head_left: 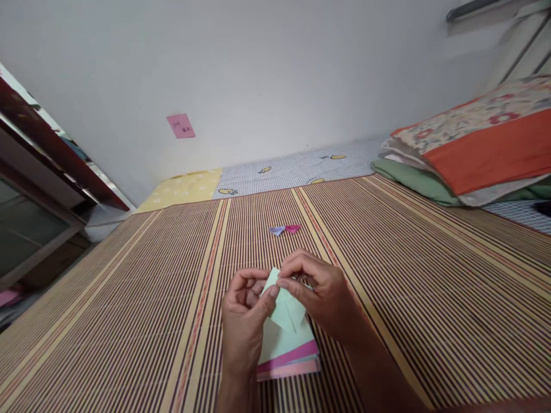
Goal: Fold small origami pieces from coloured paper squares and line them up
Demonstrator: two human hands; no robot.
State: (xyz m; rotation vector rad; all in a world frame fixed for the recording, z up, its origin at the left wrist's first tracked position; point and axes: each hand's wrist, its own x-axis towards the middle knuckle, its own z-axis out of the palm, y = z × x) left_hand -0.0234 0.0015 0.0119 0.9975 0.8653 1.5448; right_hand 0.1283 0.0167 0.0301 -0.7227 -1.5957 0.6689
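Note:
A pale green sheet of folded paper is held between my two hands, over a stack of coloured paper. My left hand grips its left edge, thumb on top and fingers curled behind. The fingertips of my right hand pinch the sheet near its upper corner, close to the left thumb. Creases and a pointed flap show on the sheet's lower part. Pale green, magenta and pink layers show in the stack below. Beyond my hands lie a small lavender folded paper piece and a magenta one, side by side.
A striped bamboo mat spreads under everything. Folded bedding is piled at the right, against the wall. Checked cloth and yellow cloth run along the mat's far edge. A pink note is stuck to the wall.

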